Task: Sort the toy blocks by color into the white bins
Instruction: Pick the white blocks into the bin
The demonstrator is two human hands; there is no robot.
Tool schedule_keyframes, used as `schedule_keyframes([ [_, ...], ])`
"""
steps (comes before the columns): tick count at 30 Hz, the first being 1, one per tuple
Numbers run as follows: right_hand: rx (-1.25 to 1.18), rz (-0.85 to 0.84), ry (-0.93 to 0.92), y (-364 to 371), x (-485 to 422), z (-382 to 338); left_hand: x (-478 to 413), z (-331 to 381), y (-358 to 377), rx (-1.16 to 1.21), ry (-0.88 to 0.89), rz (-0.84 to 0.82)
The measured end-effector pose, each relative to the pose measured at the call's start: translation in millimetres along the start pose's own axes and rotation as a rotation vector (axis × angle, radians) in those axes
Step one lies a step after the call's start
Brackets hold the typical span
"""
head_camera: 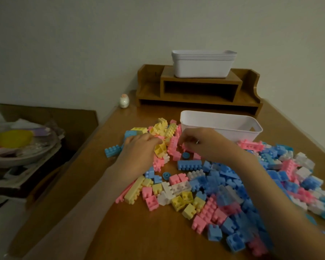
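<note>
Two hands work at the middle of the frame, over the upper edge of the heap of toy blocks (223, 184). My left hand (139, 149) lies palm down, its fingers (152, 140) bent and close together, the tips resting on a yellow block (160, 150). I cannot tell whether it grips that block or only touches it, since the thumb is hidden. My right hand (204, 145) reaches in from the right with a ring (197, 141) on one finger. Its fingers (182, 140) are curled and bunched, pinching a pink block (176, 147) among the other pink ones, just beside the yellow block.

One white bin (221, 122) stands on the worktop (139, 231) directly behind my right hand, touching the pile's upper edge. The part of its inside that I can see shows plain white wall. At the top centre, a stack of white bins (203, 66), nested one in another, sits on a wooden shelf (195, 89) against the wall. I cannot see into them.

Pink, blue, yellow and white blocks spread mixed from centre to lower right, blue thickest on the right. Left of the shelf stands a small egg-shaped figure (124, 101). At far left, off the worktop, a bowl (23, 152) holds something yellow.
</note>
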State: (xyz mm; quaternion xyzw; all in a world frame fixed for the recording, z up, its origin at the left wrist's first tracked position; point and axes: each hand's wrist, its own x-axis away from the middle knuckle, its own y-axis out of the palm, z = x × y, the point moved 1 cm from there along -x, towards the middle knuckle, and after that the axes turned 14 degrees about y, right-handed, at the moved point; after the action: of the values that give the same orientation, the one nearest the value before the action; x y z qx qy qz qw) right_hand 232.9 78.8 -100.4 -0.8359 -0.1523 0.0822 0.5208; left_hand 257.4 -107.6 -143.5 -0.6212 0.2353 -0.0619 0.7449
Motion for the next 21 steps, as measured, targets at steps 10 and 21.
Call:
schedule_keyframes([
  [10, 0.058, -0.054, -0.059, 49, -1, -8, -1, 0, 0, 0.364, 0.063, 0.050],
  [21, 0.089, 0.049, -0.003, 48, -1, 1, -2, -23, 1, 0.097, -0.114, 0.088],
])
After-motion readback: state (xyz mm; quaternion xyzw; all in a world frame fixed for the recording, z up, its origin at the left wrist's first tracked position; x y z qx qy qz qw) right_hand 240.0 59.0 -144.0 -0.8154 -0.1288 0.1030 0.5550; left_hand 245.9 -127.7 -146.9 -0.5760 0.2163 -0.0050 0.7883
